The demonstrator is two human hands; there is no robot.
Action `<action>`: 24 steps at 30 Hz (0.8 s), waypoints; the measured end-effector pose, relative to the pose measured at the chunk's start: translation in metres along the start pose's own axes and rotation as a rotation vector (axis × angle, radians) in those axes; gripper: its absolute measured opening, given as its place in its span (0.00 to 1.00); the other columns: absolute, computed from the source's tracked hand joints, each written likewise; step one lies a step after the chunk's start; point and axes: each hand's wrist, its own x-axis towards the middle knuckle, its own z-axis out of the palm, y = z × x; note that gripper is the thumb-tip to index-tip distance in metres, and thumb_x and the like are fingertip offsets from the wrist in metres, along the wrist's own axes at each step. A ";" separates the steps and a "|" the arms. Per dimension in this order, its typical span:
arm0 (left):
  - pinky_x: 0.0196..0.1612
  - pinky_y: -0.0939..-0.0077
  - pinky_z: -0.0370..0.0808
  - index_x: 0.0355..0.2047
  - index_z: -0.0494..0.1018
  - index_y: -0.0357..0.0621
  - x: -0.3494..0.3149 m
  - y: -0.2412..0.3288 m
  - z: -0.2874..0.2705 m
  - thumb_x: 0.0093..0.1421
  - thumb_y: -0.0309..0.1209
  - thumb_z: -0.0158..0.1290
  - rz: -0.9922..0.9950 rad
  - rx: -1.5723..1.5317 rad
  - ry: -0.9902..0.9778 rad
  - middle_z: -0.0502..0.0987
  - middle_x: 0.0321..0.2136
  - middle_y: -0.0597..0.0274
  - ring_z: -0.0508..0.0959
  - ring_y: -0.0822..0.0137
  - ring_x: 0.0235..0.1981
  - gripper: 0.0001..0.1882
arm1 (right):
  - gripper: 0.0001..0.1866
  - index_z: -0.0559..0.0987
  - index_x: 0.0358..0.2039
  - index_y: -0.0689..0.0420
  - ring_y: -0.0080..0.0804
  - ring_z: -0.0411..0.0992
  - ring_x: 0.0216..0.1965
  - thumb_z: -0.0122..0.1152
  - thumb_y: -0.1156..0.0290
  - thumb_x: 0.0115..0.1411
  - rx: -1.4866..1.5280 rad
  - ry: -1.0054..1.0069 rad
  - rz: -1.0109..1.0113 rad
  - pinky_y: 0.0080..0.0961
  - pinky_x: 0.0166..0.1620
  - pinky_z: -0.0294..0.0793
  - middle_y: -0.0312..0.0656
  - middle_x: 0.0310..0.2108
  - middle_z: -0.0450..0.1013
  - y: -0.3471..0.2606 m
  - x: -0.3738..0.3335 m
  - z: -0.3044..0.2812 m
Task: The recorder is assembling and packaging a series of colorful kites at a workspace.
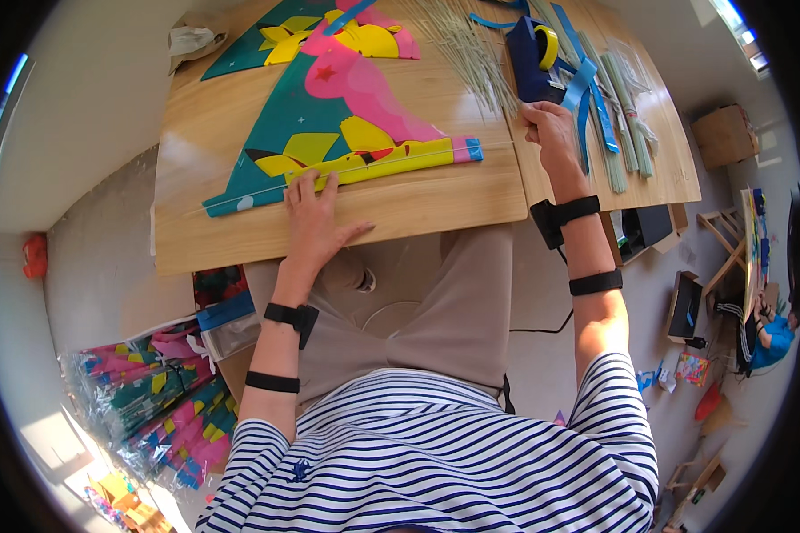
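Note:
A green, pink and yellow printed kite sheet [284, 133] lies on the wooden table in front of me. Along its near edge, a thin pale rod [391, 161] stretches over the yellow strip and past the blue-taped corner. My left hand [313, 218] rests on that edge, thumb spread and fingertips on the strip and rod. Farther right, my right hand [551, 129] has its fingers pinched together beside the near ends of loose thin rods [471, 53]. Whatever is between those fingertips is too small to make out.
A blue tape dispenser [533, 67] with yellow tape stands at the back right, beside blue strips [603, 107] and bundled rods [629, 133]. Another kite sheet [267, 40] lies behind. Plastic-wrapped kites [160, 400] are at lower left; a person [773, 338] sits far right.

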 end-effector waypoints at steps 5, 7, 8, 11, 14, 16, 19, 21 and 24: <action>0.66 0.49 0.59 0.60 0.73 0.36 0.006 0.000 0.005 0.45 0.54 0.72 0.013 -0.024 0.016 0.66 0.58 0.44 0.63 0.44 0.62 0.48 | 0.07 0.80 0.28 0.63 0.20 0.65 0.18 0.67 0.74 0.59 -0.087 -0.502 0.163 0.20 0.21 0.63 0.37 0.21 0.73 -0.011 -0.043 0.102; 0.66 0.48 0.59 0.60 0.73 0.36 0.004 -0.001 0.005 0.44 0.55 0.72 -0.010 -0.019 0.009 0.67 0.58 0.45 0.63 0.44 0.62 0.49 | 0.07 0.81 0.28 0.63 0.22 0.67 0.18 0.68 0.73 0.59 -0.209 -0.607 0.154 0.22 0.22 0.65 0.37 0.21 0.74 -0.009 -0.061 0.150; 0.66 0.47 0.58 0.60 0.73 0.37 0.004 -0.001 0.005 0.44 0.55 0.72 -0.021 -0.020 0.004 0.67 0.58 0.45 0.63 0.44 0.62 0.49 | 0.07 0.81 0.28 0.63 0.24 0.68 0.19 0.68 0.72 0.58 -0.283 -0.634 0.136 0.24 0.22 0.67 0.38 0.20 0.75 -0.006 -0.066 0.168; 0.67 0.46 0.57 0.61 0.72 0.37 0.004 -0.001 0.006 0.43 0.56 0.72 -0.045 -0.023 -0.011 0.68 0.58 0.46 0.63 0.44 0.62 0.50 | 0.09 0.83 0.27 0.63 0.27 0.73 0.21 0.69 0.70 0.57 -0.473 -0.652 0.083 0.29 0.25 0.72 0.41 0.20 0.77 0.008 -0.068 0.203; 0.68 0.45 0.55 0.61 0.72 0.38 0.002 0.000 0.008 0.42 0.56 0.73 -0.068 -0.025 -0.006 0.68 0.58 0.46 0.63 0.44 0.63 0.51 | 0.11 0.83 0.25 0.64 0.34 0.77 0.22 0.69 0.68 0.55 -0.593 -0.629 0.047 0.35 0.28 0.76 0.46 0.21 0.79 0.016 -0.067 0.216; 0.68 0.45 0.55 0.61 0.72 0.38 0.001 0.001 0.008 0.42 0.55 0.73 -0.078 -0.040 0.002 0.68 0.58 0.47 0.62 0.44 0.63 0.51 | 0.11 0.83 0.24 0.64 0.39 0.78 0.24 0.68 0.68 0.53 -0.678 -0.619 0.021 0.37 0.31 0.77 0.48 0.22 0.80 0.019 -0.065 0.221; 0.68 0.46 0.55 0.61 0.72 0.37 0.001 0.000 0.008 0.42 0.54 0.73 -0.078 -0.073 0.013 0.68 0.59 0.47 0.62 0.44 0.63 0.50 | 0.10 0.83 0.26 0.64 0.33 0.76 0.22 0.68 0.69 0.55 -0.729 -0.603 0.009 0.34 0.27 0.74 0.44 0.20 0.78 0.024 -0.065 0.223; 0.68 0.46 0.55 0.60 0.72 0.37 0.001 0.000 0.008 0.41 0.53 0.73 -0.075 -0.081 0.024 0.68 0.59 0.47 0.62 0.44 0.63 0.50 | 0.09 0.83 0.27 0.64 0.29 0.74 0.21 0.68 0.69 0.56 -0.768 -0.597 -0.026 0.32 0.25 0.73 0.41 0.18 0.76 0.028 -0.065 0.224; 0.68 0.30 0.53 0.61 0.71 0.39 0.001 -0.003 0.012 0.40 0.54 0.74 -0.067 -0.104 0.038 0.67 0.58 0.51 0.63 0.44 0.63 0.51 | 0.10 0.83 0.26 0.64 0.38 0.76 0.25 0.68 0.68 0.54 -0.828 -0.589 -0.084 0.38 0.31 0.75 0.47 0.21 0.77 0.036 -0.063 0.224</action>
